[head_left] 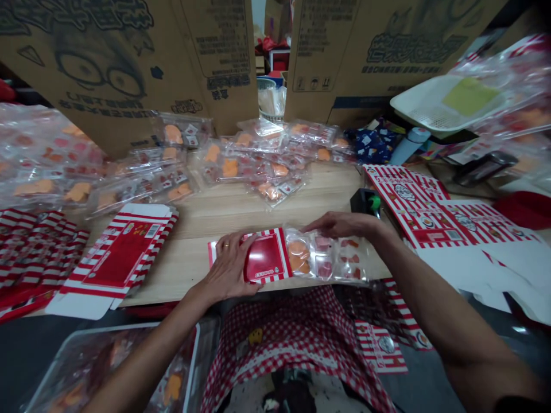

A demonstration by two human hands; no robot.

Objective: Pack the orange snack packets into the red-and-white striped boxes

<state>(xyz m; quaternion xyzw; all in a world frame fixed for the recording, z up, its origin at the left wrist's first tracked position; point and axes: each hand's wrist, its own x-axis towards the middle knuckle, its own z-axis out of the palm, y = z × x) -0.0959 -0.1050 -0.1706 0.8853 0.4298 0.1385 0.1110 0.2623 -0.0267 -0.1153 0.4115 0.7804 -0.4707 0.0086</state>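
My left hand (pixel 230 264) grips the left end of a red-and-white striped box (pixel 264 258) lying at the wooden table's near edge, fingers curled round it. A clear plastic tray (pixel 327 258) with orange and pink pieces sticks out of the box's right end. My right hand (pixel 340 225) rests on the tray's far edge, fingers pressed against the plastic.
Flat striped box blanks (pixel 124 252) lie stacked at left, more (pixel 430 218) at right. Many filled clear trays (pixel 258 160) cover the table's far side before big cardboard cartons (pixel 129 63). A white basket (pixel 434 103) sits at upper right. A bin (pixel 86 367) of trays is below left.
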